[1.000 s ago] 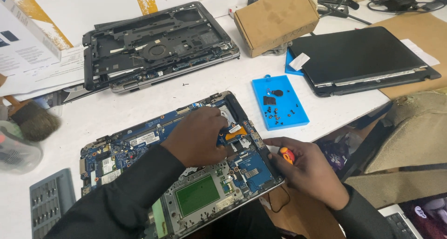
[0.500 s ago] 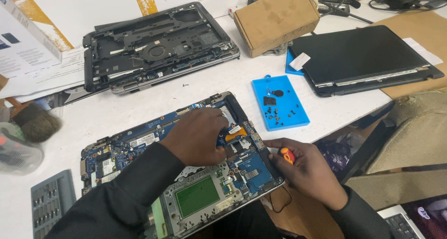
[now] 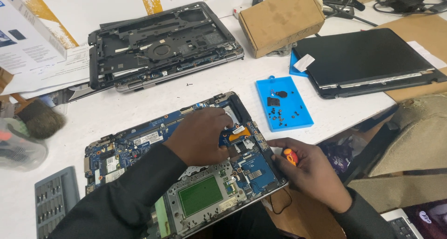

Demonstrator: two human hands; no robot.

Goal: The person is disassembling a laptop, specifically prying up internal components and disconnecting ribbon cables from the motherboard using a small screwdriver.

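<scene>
1. Two opened laptops sit on my white bench (image 3: 139, 104); the one I work on, the opened laptop base (image 3: 186, 174), lies at the near edge, tilted, with its blue circuit board bare, a green rectangular pad in a silvery frame toward me and an orange tab near the middle.
2. Behind it lies a stripped black laptop chassis (image 3: 163, 43) with a round fan showing, well apart from my work.
3. To the far right a closed black laptop (image 3: 368, 57) rests partly on brown cardboard.
4. Beside that stands a brown cardboard box (image 3: 281, 18).
5. My left hand (image 3: 200, 136) lies on the middle of the board, fingers curled down, pressing near the orange tab; I cannot tell whether it pinches anything.
6. My right hand (image 3: 312, 174) sits at the base's right edge, wrapped around a small screwdriver (image 3: 290, 156) with an orange and red handle.
7. Just right of the base, a blue tray (image 3: 298, 118) holds tiny dark screws and small black parts.
8. At far left, a dusting brush (image 3: 42, 120) and a grey bit holder (image 3: 53, 199).
</scene>
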